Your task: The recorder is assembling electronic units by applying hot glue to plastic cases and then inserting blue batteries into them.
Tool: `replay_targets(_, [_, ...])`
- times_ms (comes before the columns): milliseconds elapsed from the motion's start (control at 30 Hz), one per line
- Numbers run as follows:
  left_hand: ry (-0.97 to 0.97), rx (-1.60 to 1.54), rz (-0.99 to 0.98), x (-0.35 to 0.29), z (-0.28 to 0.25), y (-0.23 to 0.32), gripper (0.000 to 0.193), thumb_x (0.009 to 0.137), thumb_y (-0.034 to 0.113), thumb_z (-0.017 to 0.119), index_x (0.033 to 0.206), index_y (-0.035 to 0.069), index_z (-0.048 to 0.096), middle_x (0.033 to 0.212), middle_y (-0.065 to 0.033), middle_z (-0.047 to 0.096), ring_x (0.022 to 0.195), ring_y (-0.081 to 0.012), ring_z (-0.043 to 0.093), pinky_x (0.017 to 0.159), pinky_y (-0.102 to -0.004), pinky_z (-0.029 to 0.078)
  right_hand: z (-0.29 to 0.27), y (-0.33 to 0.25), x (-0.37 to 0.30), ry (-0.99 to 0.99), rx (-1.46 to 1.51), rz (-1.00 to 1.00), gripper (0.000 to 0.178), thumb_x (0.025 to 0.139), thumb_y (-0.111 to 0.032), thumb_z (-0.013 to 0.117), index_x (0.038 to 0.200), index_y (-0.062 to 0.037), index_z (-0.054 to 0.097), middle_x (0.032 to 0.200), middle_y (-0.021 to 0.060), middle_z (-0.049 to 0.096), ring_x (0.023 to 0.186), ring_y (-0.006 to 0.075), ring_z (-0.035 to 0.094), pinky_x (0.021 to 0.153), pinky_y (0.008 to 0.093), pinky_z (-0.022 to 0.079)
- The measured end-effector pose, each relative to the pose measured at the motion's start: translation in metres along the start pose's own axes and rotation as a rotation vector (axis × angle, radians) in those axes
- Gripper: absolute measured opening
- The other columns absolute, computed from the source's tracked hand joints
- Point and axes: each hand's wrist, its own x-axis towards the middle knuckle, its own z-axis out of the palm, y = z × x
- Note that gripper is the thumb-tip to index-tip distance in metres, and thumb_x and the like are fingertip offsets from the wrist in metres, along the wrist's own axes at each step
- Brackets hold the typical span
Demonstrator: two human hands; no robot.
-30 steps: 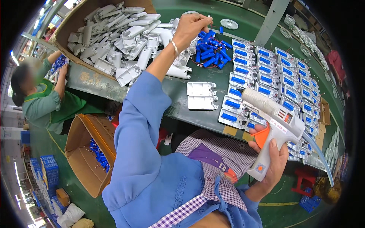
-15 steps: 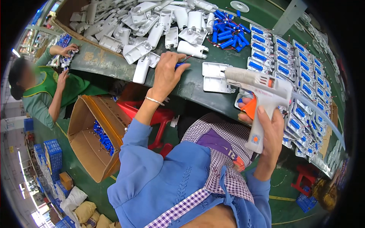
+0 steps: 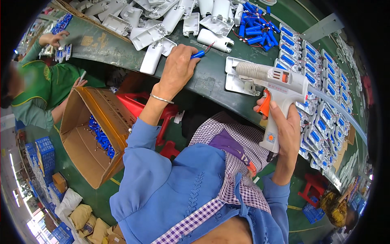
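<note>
My left hand (image 3: 178,67) is closed on a blue cylindrical battery (image 3: 198,54) with thin red and black wires, held just above the table. In my right hand (image 3: 285,124) is a white hot glue gun (image 3: 280,87) with an orange trigger, my fingers wrapped round its handle. The gun's nozzle end lies over two white plastic shell halves (image 3: 239,83) at the table edge and partly hides them. Beyond the left hand rests a loose white casing (image 3: 216,40). Close by is a heap of blue batteries (image 3: 256,30) with wires.
Rows of white shells with batteries in them (image 3: 310,67) cover the right of the green table (image 3: 97,46). White casings (image 3: 162,20) are piled at the back. A cardboard box (image 3: 75,140) with batteries and a red stool (image 3: 138,106) stand left. A co-worker (image 3: 40,89) handles parts at far left.
The battery now sticks out further from my left fingers, its wires pointing up. The glue gun's nozzle has come over the shell halves. The whole view has shifted slightly.
</note>
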Motion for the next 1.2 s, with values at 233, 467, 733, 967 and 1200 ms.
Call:
replay_targets(233, [-0.064, -0.345, -0.215, 0.015, 0.003, 0.025, 0.024, 0.078, 0.012, 0.072, 0.097, -0.001, 0.065, 0.087, -0.0104, 0.068, 0.072, -0.0177, 0.065, 0.066, -0.029, 0.052, -0.012, -0.003, -0.007, 0.06, 0.088, -0.028, 0.033, 0.095, -0.017, 0.053, 0.117, 0.0071, 0.051, 0.097, 0.0158, 0.066, 0.082, 0.0193, 0.065, 0.07, 0.028, 0.051])
replay_targets(467, [-0.183, -0.412, -0.132, 0.04, 0.015, 0.048, 0.024, 0.078, 0.015, 0.072, 0.095, 0.0, 0.067, 0.086, -0.0104, 0.069, 0.068, -0.0163, 0.062, 0.063, -0.028, 0.05, -0.019, 0.0, -0.008, 0.08, 0.03, -0.023, 0.033, 0.095, -0.017, 0.052, 0.118, 0.0075, 0.05, 0.1, 0.016, 0.066, 0.085, 0.0208, 0.064, 0.071, 0.0285, 0.049])
replay_targets(733, [-0.141, -0.291, 0.125, 0.047, 0.041, 0.051, 0.018, 0.075, 0.013, 0.072, 0.088, 0.001, 0.067, 0.083, -0.0116, 0.06, 0.077, -0.026, 0.058, 0.068, -0.0365, 0.046, -0.024, 0.006, -0.01, 0.074, 0.021, 0.004, 0.033, 0.096, -0.016, 0.049, 0.119, 0.0079, 0.05, 0.096, 0.0152, 0.065, 0.079, 0.0181, 0.062, 0.069, 0.0279, 0.047])
replay_targets(967, [-0.255, -0.22, 0.125, 0.046, 0.052, 0.056, 0.018, 0.073, 0.01, 0.072, 0.087, 0.0, 0.066, 0.085, -0.0127, 0.057, 0.089, -0.0298, 0.054, 0.078, -0.0383, 0.045, -0.026, 0.004, -0.019, 0.079, 0.157, -0.01, 0.031, 0.096, -0.015, 0.051, 0.117, 0.008, 0.05, 0.095, 0.0159, 0.066, 0.081, 0.0205, 0.065, 0.069, 0.0286, 0.051])
replay_targets(1200, [-0.259, -0.21, 0.094, 0.045, 0.053, 0.056, 0.018, 0.072, 0.009, 0.072, 0.084, -0.003, 0.066, 0.088, -0.0152, 0.058, 0.09, -0.0314, 0.056, 0.079, -0.0392, 0.046, -0.024, 0.0, -0.013, 0.087, 0.124, -0.031, 0.033, 0.095, -0.016, 0.052, 0.118, 0.0077, 0.05, 0.096, 0.0159, 0.066, 0.081, 0.0202, 0.065, 0.07, 0.0288, 0.051])
